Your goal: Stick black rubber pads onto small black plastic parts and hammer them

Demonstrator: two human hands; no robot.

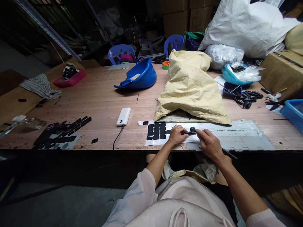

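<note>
My left hand (177, 135) is closed, its fingertips pinching a slim black piece (188, 133) at the table's front edge. A round black knob (192, 129) shows at the far end of that piece, between my two hands. My right hand (210, 144) is closed too, with its thumb and forefinger close beside the knob. From behind its palm a black rod (229, 154) sticks out to the right; its other end is hidden in the hand. Left of my hands lies a white sheet (153, 142) bearing rows of black rounded pads (156, 130).
A yellow cloth sack (191, 85) lies just beyond my hands. To the left are a white power bank (123, 116) with a cable, a blue basin (142, 75) and scattered black pieces (78, 125). Black handle-like parts (248, 98) lie at the right near a blue tray (293, 113).
</note>
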